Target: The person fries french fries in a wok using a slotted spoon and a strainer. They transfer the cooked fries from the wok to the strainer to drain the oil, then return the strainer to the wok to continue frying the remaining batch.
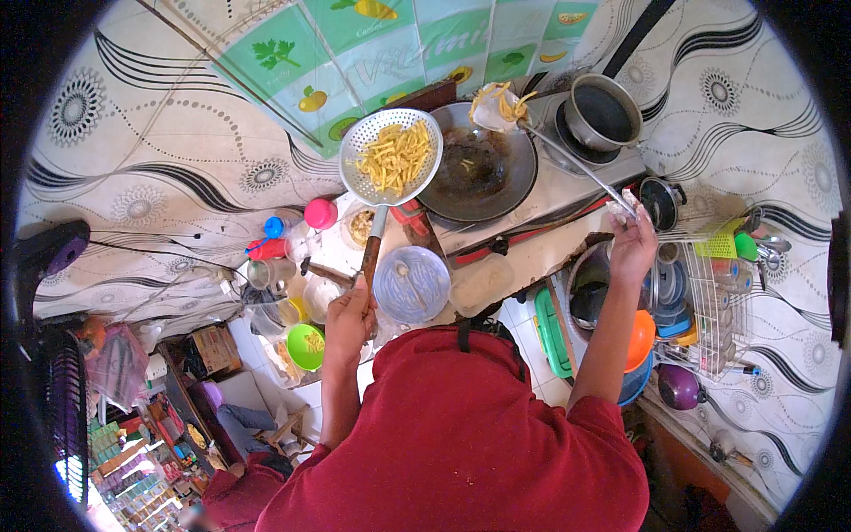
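My left hand [352, 318] grips the wooden handle of a large perforated metal strainer [352, 156], which holds a pile of fried strips [397, 156] at the left edge of a dark wok [512, 186]. My right hand [631, 236] holds the long metal handle of a spatula [488, 112], whose blade carries more strips above the wok's back rim. A few bits lie in the dark, oily bottom of the wok. Nearer to me, a bluish bowl [392, 292] contains a spoon and streaks of whitish residue.
A saucepan [602, 113] sits on the right burner. Tubs, a green bowl [299, 356] and a pink-lidded container [321, 213] crowd the left counter. A lidded plastic box [482, 284] lies at the front edge. On the right is a wire dish rack [708, 319]. Another person [246, 489] is at lower left.
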Motion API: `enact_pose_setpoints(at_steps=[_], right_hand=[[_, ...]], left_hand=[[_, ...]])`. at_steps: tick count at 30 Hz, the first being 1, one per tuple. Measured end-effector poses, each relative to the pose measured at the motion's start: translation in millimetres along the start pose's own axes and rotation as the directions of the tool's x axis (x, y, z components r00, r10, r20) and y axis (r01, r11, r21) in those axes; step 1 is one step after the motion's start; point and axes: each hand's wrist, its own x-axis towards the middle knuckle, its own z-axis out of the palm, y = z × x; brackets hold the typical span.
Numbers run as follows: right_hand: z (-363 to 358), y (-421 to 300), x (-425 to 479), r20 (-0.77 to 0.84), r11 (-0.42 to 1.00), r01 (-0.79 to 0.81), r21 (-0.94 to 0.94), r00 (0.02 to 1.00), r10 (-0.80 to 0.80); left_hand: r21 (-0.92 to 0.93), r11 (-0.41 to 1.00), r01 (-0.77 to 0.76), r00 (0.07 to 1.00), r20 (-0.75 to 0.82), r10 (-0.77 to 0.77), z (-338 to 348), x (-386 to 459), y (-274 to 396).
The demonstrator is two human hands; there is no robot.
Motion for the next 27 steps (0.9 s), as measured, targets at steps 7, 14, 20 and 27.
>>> enact_pose_setpoints(at_steps=[7, 14, 20, 27], right_hand=[[-3, 14, -9, -0.120, 0.988, -0.041, -0.151, 0.992, 0.023], [7, -6, -22, -0.075, 0.997, 0.006, -0.080, 0.997, -0.012], [26, -24, -31, 0.056, 0.995, 0.092, -0.032, 0.994, -0.090], [65, -23, -72, 0.303, 0.822, 0.368, -0.435, 0.919, -0.252]], left_hand=[[-0.015, 1.000, -0.012, 1.000, 0.012, 0.012, 0, 0, -1], [0.045, 0.996, -0.076, 0.997, 0.008, 0.076, 1, 6, -14], [0.213, 0.969, -0.122, 0.993, 0.020, 0.120, 18, 9, -5], [0.278, 0.928, -0.249, 0.962, 0.180, 0.204, 27, 23, -9]])
